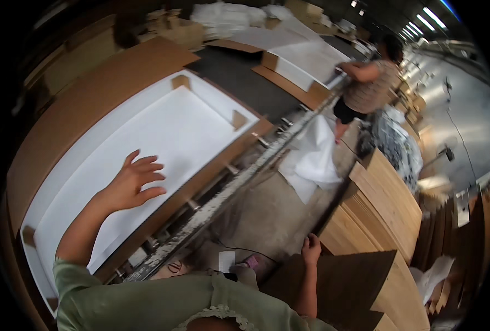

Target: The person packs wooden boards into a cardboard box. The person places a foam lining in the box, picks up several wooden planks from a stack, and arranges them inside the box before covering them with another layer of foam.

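My left hand hovers over a large open cardboard box, its fingers spread and nothing in them. White foam sheeting lines the bottom and sides of that box, and small brown corner pieces sit in its corners. Out to the right, my right hand is closed, fingers curled, beside a stack of wooden panels and at the upper edge of a dark brown sheet. What that hand grips, if anything, cannot be made out.
The box rests on a roller conveyor with a worn metal rail. Farther along, a co-worker stands at another white-lined box. White wrapping lies on the floor, and a plastic-wrapped bundle stands behind the panels.
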Motion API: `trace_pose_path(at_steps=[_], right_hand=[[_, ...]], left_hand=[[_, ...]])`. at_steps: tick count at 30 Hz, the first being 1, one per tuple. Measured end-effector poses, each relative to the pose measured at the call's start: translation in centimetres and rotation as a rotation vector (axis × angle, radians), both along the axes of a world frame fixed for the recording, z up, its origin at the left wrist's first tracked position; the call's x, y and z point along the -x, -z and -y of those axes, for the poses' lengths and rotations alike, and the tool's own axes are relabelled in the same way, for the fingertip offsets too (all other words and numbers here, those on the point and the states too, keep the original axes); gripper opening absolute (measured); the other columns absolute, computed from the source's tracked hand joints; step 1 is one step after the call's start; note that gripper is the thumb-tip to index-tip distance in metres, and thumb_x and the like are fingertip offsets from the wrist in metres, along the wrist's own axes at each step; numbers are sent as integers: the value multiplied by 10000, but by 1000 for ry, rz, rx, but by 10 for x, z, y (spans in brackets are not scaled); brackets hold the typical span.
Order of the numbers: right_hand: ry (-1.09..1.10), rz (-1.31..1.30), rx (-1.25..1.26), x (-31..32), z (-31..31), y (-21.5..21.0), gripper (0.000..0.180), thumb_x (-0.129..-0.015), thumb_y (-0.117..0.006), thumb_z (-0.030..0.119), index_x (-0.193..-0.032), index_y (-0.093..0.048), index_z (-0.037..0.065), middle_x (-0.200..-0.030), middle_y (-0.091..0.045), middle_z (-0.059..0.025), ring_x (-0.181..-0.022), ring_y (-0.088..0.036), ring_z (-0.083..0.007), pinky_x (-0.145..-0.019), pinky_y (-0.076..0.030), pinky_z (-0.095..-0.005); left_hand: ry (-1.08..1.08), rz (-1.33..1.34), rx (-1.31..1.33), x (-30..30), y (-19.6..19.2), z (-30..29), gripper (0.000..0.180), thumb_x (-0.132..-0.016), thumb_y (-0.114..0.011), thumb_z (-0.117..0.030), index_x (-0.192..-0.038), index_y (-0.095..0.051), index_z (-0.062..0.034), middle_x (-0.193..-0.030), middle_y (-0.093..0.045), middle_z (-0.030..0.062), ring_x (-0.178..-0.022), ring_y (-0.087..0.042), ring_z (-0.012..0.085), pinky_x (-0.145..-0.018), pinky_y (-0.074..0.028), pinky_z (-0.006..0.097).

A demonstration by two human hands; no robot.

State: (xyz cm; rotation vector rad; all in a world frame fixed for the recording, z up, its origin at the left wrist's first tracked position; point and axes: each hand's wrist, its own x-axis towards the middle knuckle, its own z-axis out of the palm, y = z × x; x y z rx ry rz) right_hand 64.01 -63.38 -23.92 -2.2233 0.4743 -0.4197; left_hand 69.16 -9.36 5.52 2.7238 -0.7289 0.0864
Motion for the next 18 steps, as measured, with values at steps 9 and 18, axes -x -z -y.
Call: trace_pose_path(at_steps=[9, 18], right_hand=[[404, -72, -146, -85, 215, 56, 229, -845, -575, 217, -942, -635, 18, -844, -655, -159, -772, -634, -269, -711, -483, -351], [616, -234, -307, -148, 329, 101, 317, -795, -670, 296, -753, -620, -14, -637, -605, -52, -595, -576, -117, -550, -454, -271]], left_hand=[[277, -53, 48, -106, 58, 287, 242, -757, -699, -252, -918, -661, -76, -1036, -631, 106, -1108, -530, 283, -1027, -231, 524], [528, -261, 229, -258, 187, 511, 223, -768, -696, -243, -938, -653, -106, -1007, -642, 69, -1067, -555, 238, -1012, -252, 507]])
